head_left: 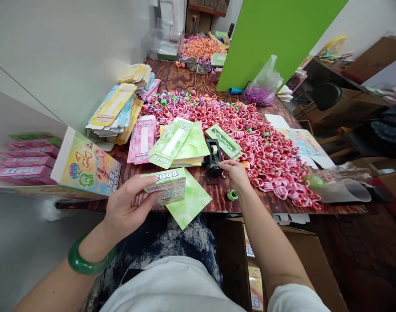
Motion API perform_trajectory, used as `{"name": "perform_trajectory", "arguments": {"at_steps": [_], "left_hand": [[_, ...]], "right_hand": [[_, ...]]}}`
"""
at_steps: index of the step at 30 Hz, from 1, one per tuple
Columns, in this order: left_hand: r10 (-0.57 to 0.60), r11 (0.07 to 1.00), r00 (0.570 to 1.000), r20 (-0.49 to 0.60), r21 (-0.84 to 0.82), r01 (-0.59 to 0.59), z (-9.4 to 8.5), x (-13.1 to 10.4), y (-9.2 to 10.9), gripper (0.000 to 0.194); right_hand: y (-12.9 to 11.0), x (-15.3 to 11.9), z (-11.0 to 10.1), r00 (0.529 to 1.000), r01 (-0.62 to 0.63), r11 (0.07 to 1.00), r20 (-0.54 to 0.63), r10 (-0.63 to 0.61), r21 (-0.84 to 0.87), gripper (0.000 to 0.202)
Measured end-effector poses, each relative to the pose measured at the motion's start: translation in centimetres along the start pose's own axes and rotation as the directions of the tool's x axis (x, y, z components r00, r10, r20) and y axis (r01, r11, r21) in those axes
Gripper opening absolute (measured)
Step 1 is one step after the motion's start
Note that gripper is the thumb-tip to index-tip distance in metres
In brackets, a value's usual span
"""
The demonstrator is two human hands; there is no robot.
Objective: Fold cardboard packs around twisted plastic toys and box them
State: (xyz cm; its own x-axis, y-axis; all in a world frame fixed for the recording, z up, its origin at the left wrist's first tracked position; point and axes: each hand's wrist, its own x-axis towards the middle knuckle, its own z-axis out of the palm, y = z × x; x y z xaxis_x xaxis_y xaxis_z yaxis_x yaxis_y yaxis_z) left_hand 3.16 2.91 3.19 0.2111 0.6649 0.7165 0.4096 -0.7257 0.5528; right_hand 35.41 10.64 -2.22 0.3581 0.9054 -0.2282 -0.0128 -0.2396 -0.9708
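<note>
Small printed box [170, 189], held over a green square sheet [198, 201] at the near edge of the desk [220, 199]. The left hand [128, 208] has its grip closed about one end, apparently to leave the opposite end free. The right hand [236, 173] has its fingertips gathered at the black tape dispenser [214, 167]; whether this grip has tape cannot be told. Beyond lie flat, smooth green cartons [171, 143], stacked probably for easy reach, and a loose heap of rounded, striped rings [266, 151], mostly red and pink.
</note>
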Motion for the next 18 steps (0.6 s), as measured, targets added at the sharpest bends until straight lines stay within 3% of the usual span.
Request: {"name": "perform_trajectory", "arguments": {"at_steps": [5,8,13,18], "left_hand": [[-0.018,1.000,0.999,-0.038,0.003,0.018,0.1,0.1,0.0,0.052],[-0.012,1.000,0.998,-0.063,-0.014,0.011,0.4,0.5,0.1,0.050],[-0.002,1.000,0.999,-0.043,0.017,0.003,0.6,0.8,0.1,0.050],[0.079,0.991,0.997,-0.001,0.106,-0.079,-0.1,0.7,0.7,0.051]], "right_hand": [[1.4,-2.0,0.2,0.996,0.067,0.983,-0.070,-0.056,0.171,0.035],[2.6,-3.6,0.4,0.993,0.080,0.981,-0.096,-0.064,0.177,0.036],[4.0,-3.6,1.2,0.987,0.054,0.998,-0.155,-0.051,0.015,0.039],[2.5,-2.5,0.3,0.970,0.023,0.969,-0.228,-0.081,-0.247,0.025]]}}
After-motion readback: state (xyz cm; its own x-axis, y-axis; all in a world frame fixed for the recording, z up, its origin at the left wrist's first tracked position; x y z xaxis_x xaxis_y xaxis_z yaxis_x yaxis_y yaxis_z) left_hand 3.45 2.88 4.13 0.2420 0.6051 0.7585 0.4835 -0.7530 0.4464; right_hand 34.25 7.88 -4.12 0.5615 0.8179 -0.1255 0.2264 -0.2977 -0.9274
